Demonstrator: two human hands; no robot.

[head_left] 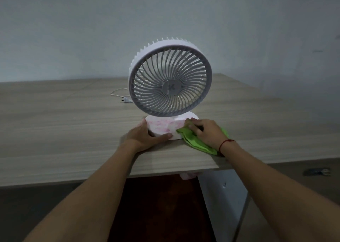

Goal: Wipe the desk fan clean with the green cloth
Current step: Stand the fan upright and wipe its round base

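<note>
A white desk fan with a round grille stands upright on the wooden desk, near its front edge. Its round base shows pink smears on top. My left hand grips the left front rim of the base. My right hand presses the green cloth against the right side of the base. Part of the cloth trails on the desk under my wrist, which wears a red string.
The fan's white cord and plug lie on the desk behind and left of the fan. A grey wall rises behind the desk. Below the front edge are a white desk leg panel and dark floor.
</note>
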